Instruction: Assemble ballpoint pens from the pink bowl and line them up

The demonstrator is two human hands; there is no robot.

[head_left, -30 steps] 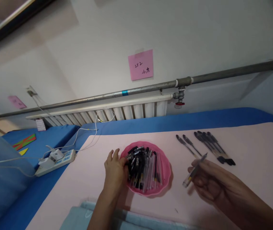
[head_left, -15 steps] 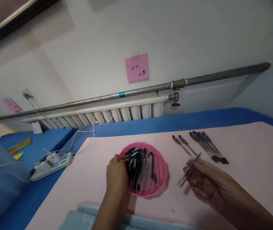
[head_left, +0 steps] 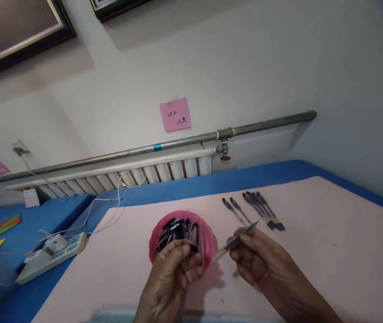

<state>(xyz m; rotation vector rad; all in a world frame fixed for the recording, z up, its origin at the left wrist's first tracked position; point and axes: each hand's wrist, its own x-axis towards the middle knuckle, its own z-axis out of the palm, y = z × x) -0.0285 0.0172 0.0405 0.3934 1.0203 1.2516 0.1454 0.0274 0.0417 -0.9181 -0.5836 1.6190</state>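
A pink bowl [head_left: 154,236] full of black pen caps and clear pen barrels sits on the pale pink mat. My left hand [head_left: 174,273] is raised in front of the bowl, fingers curled together around something small and dark that I cannot make out. My right hand [head_left: 255,260] is closed on a clear pen barrel [head_left: 235,241], its tip pointing up and right. Beyond it, several capped black pens [head_left: 262,210] lie in a row on the mat, with two more pens [head_left: 235,210] just to their left.
The pink mat [head_left: 329,251] covers a blue table [head_left: 211,181]. A white power strip [head_left: 48,255] with plugged cables lies at the left. A radiator [head_left: 127,172] and pipe run along the wall, with a pink note [head_left: 175,114] above.
My left hand has lifted out of the bowl toward me with its fingers curled closed. My right hand has drawn the pen barrel left, closer to the bowl. The camera has tilted up.
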